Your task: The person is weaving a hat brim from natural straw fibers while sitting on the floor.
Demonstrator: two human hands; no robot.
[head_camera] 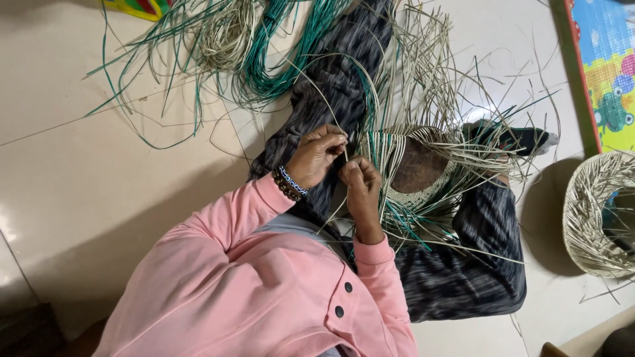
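Note:
I sit on the floor in a pink top and dark patterned trousers. A half-woven basket (pixel 397 149) of cream and green strips rests on my lap, wrapped around a brown rounded form (pixel 418 166). Loose strip ends fan out from it in all directions. My left hand (pixel 317 155), with beaded bracelets at the wrist, pinches a thin cream strip (pixel 316 89) at the basket's edge. My right hand (pixel 362 185) lies just beside it, fingers closed on strips at the same edge. The two hands almost touch.
Bundles of green strips (pixel 278 59) and cream strips (pixel 225 36) lie on the pale tiled floor (pixel 99 165) beyond my knees. An open cream woven basket (pixel 595 218) stands at the right. A colourful play mat (pixel 608 73) borders the far right.

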